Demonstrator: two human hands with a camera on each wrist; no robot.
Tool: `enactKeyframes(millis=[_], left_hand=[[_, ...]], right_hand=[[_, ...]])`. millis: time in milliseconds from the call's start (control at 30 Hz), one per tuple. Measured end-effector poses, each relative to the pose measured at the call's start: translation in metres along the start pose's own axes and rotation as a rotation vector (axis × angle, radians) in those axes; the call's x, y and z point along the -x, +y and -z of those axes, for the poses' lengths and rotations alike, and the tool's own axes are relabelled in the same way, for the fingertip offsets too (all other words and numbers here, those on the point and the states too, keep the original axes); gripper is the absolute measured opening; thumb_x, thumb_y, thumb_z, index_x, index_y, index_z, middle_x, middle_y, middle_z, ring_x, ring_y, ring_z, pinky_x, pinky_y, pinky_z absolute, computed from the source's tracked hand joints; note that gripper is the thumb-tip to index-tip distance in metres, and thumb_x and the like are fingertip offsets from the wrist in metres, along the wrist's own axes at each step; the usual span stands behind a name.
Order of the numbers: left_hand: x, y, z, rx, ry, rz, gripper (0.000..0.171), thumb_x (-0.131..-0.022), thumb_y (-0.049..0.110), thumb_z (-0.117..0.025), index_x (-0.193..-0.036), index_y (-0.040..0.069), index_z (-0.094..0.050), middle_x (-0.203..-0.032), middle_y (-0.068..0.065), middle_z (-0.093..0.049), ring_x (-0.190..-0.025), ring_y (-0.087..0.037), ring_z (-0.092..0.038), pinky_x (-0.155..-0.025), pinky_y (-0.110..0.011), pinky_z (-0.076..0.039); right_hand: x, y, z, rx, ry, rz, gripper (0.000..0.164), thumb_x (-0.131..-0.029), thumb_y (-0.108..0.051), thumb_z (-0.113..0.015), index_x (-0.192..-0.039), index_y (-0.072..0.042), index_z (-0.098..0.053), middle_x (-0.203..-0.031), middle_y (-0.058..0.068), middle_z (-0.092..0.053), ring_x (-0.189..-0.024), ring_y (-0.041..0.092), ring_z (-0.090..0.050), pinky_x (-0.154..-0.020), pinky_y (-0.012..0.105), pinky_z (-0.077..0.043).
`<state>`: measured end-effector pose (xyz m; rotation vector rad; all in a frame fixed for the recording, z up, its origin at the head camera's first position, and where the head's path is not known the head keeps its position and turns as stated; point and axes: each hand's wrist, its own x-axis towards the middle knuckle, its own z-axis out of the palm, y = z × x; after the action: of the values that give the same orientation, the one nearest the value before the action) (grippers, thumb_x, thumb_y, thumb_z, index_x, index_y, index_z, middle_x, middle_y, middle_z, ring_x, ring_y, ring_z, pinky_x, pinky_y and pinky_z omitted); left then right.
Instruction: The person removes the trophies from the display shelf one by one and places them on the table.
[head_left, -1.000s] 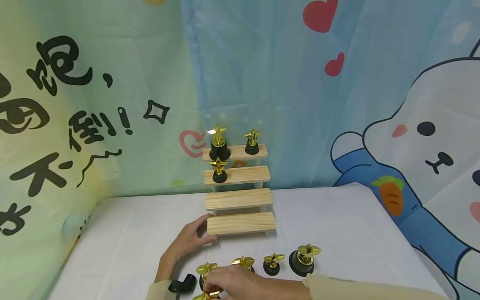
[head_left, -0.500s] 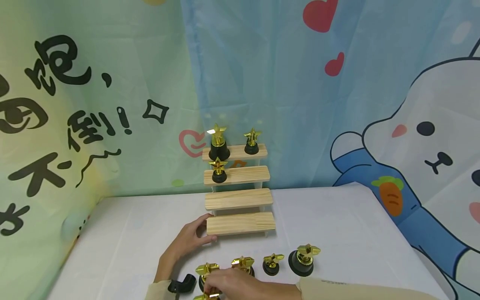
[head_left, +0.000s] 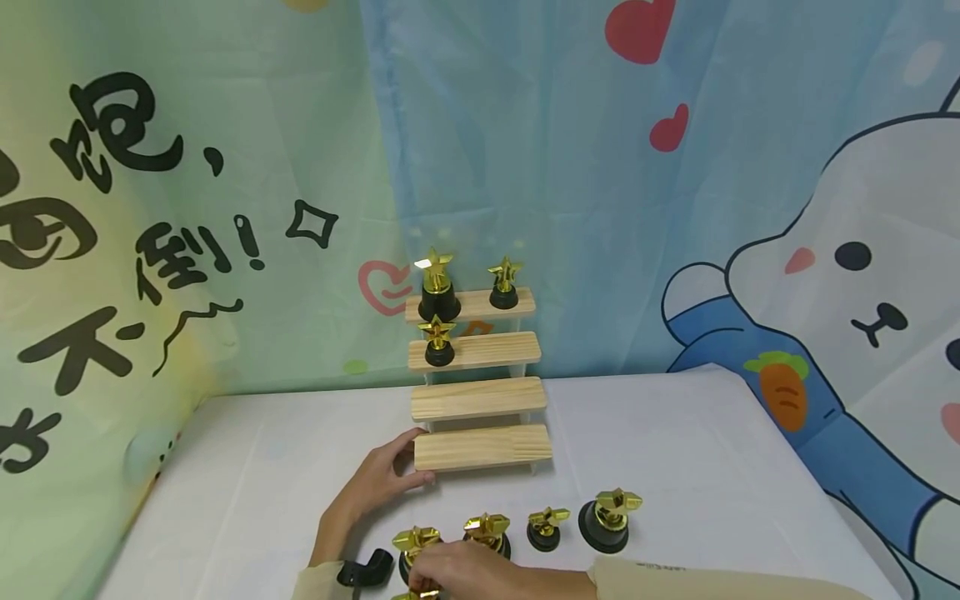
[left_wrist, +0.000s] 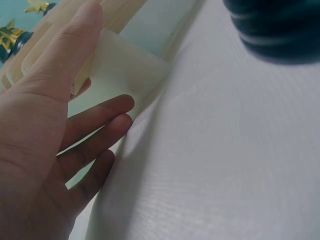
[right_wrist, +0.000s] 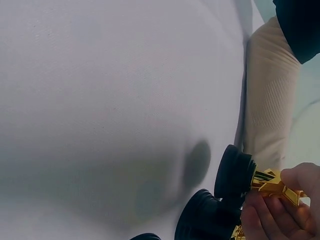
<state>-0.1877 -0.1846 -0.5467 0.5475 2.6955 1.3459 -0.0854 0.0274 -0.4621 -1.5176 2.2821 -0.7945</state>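
A stepped display stand point(head_left: 480, 450) with wooden shelves stands on the white table. My left hand point(head_left: 378, 479) holds the left end of its lowest shelf; in the left wrist view the thumb lies along the wooden board and the other fingers spread by the pale side support point(left_wrist: 127, 65). At the bottom of the head view is my right hand point(head_left: 468, 571). It pinches the gold star of a small trophy point(right_wrist: 232, 172), whose black base points away from the fingers in the right wrist view. Another trophy point(right_wrist: 205, 217) stands close beside it.
Two star trophies stand on the top shelf point(head_left: 476, 305) and a small trophy point(head_left: 438, 342) on the second. Before the stand, more trophies stand on the table, including a large one point(head_left: 606, 521) on the right. A printed curtain point(head_left: 480, 125) hangs behind.
My right hand and sleeve have shifted slightly left and nearer, still pinching the trophy. The left hand stays on the lowest shelf.
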Motion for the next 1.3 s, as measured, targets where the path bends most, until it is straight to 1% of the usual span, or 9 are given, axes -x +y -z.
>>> enactKeyframes(millis=[167, 267, 467, 667, 800, 1000, 1067, 1233, 1300], left_hand=[[-0.001, -0.001, -0.001, 0.007, -0.003, 0.001, 0.066, -0.077, 0.035, -0.082, -0.135, 0.023, -0.054, -0.121, 0.009, -0.066, -0.120, -0.012, -0.058, -0.110, -0.044, -0.041], [-0.001, -0.001, -0.001, 0.007, -0.004, -0.006, 0.065, -0.077, 0.035, -0.081, -0.135, 0.023, -0.054, -0.120, 0.010, -0.066, -0.118, -0.011, -0.059, -0.109, -0.043, -0.042], [-0.001, -0.001, 0.000, 0.001, -0.005, -0.013, 0.064, -0.078, 0.035, -0.081, -0.134, 0.025, -0.053, -0.115, 0.012, -0.067, -0.110, -0.007, -0.061, -0.107, -0.042, -0.044], [-0.001, -0.002, 0.000, 0.004, -0.003, -0.017, 0.064, -0.078, 0.036, -0.081, -0.134, 0.026, -0.053, -0.113, 0.013, -0.067, -0.108, -0.006, -0.062, -0.106, -0.043, -0.044], [-0.001, -0.003, 0.000, -0.004, -0.001, -0.019, 0.062, -0.078, 0.037, -0.080, -0.133, 0.030, -0.053, -0.108, 0.015, -0.067, -0.103, -0.004, -0.061, -0.104, -0.042, -0.046], [0.000, -0.004, -0.001, -0.005, -0.002, -0.017, 0.061, -0.078, 0.038, -0.080, -0.132, 0.035, -0.052, -0.107, 0.016, -0.067, -0.101, -0.003, -0.061, -0.103, -0.039, -0.047], [0.000, -0.004, -0.001, -0.001, -0.003, -0.017, 0.061, -0.077, 0.038, -0.080, -0.131, 0.036, -0.052, -0.107, 0.016, -0.067, -0.102, -0.003, -0.061, -0.103, -0.039, -0.047], [0.000, -0.003, -0.001, -0.011, 0.000, -0.023, 0.060, -0.078, 0.038, -0.080, -0.131, 0.036, -0.052, -0.106, 0.016, -0.067, -0.102, -0.003, -0.061, -0.102, -0.039, -0.048], [0.000, -0.002, -0.001, -0.014, 0.001, -0.026, 0.061, -0.078, 0.037, -0.080, -0.132, 0.033, -0.053, -0.107, 0.015, -0.067, -0.102, -0.003, -0.062, -0.102, -0.039, -0.048]], right_hand=[[-0.001, 0.001, -0.002, 0.007, -0.002, 0.000, 0.022, -0.084, 0.008, -0.064, -0.099, -0.008, -0.066, -0.094, 0.000, -0.070, -0.082, -0.006, -0.060, -0.071, 0.001, -0.043], [-0.002, 0.001, -0.003, 0.002, -0.002, 0.007, 0.021, -0.084, 0.007, -0.063, -0.099, -0.007, -0.066, -0.094, 0.000, -0.070, -0.082, -0.006, -0.059, -0.072, 0.001, -0.043], [-0.002, 0.002, -0.004, -0.041, -0.012, 0.006, 0.010, -0.091, -0.006, -0.063, -0.101, -0.007, -0.066, -0.094, 0.001, -0.069, -0.080, -0.008, -0.056, -0.071, 0.001, -0.043], [-0.003, 0.006, -0.008, -0.052, -0.057, -0.010, 0.015, -0.093, -0.018, -0.063, -0.103, -0.007, -0.066, -0.092, 0.002, -0.067, -0.074, -0.011, -0.047, -0.067, 0.001, -0.040], [-0.004, 0.009, -0.011, -0.055, -0.067, 0.018, 0.015, -0.094, -0.017, -0.061, -0.102, -0.006, -0.065, -0.091, 0.003, -0.067, -0.075, -0.010, -0.047, -0.068, 0.000, -0.040], [-0.002, 0.010, -0.017, -0.028, -0.018, 0.060, 0.012, -0.094, -0.017, -0.060, -0.098, -0.007, -0.066, -0.086, 0.001, -0.065, -0.074, -0.012, -0.046, -0.067, -0.002, -0.038], [-0.001, 0.010, -0.018, -0.038, -0.002, 0.075, 0.012, -0.095, -0.017, -0.059, -0.097, -0.007, -0.066, -0.086, 0.002, -0.065, -0.074, -0.012, -0.045, -0.066, -0.002, -0.037], [0.001, 0.011, -0.020, -0.089, -0.007, 0.082, 0.013, -0.096, -0.016, -0.057, -0.098, -0.006, -0.064, -0.088, 0.003, -0.065, -0.075, -0.012, -0.046, -0.068, -0.001, -0.039], [0.001, 0.011, -0.020, -0.107, -0.019, 0.068, 0.014, -0.097, -0.016, -0.056, -0.100, -0.005, -0.064, -0.089, 0.004, -0.064, -0.076, -0.012, -0.046, -0.068, -0.001, -0.040]])
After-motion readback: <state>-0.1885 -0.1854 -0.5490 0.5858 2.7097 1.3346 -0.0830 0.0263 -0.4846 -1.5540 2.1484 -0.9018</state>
